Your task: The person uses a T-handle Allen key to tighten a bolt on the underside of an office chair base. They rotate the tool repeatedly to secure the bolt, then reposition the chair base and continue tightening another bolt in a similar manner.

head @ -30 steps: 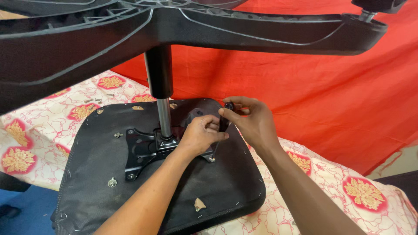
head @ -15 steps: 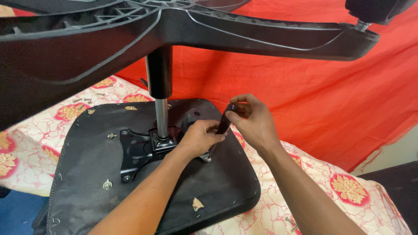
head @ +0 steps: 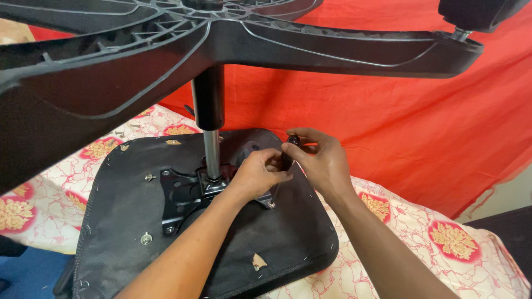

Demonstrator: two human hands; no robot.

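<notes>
Floral bedding [head: 399, 221], cream with red and gold medallions, covers the surface closest below the camera, and an upturned black seat pan [head: 288, 243] lies flat on it with its fabric-stapled underside facing up. Two bare forearms reach in from the bottom edge over this seat. A small torn patch of the covering [head: 258, 261] shows pale near the front of the seat, and bolt heads [head: 146, 238] stand up from it on the left.

Further in, at the middle of the seat, a black metal mounting plate [head: 183, 194] is fixed to the underside, and a shiny gas-lift column [head: 211, 152] rises upright from it. The left hand [head: 256, 176] rests curled on the right end of this plate, fingers bent around the base of a short black lever [head: 288, 155]. The right hand [head: 321, 161] sits just beside it, touching it, thumb and fingertips pinched on the lever's rounded upper end. Both hands are thus closed on the same small part, which stands just right of the column and above the plate's edge.

Above and beyond, the column's black sleeve meets the star-shaped chair base [head: 266, 44], whose ribbed plastic arms spread across the top of the view; a castor [head: 476, 14] sits at the tip of the right arm. Behind everything hangs a red cloth [head: 388, 111]
</notes>
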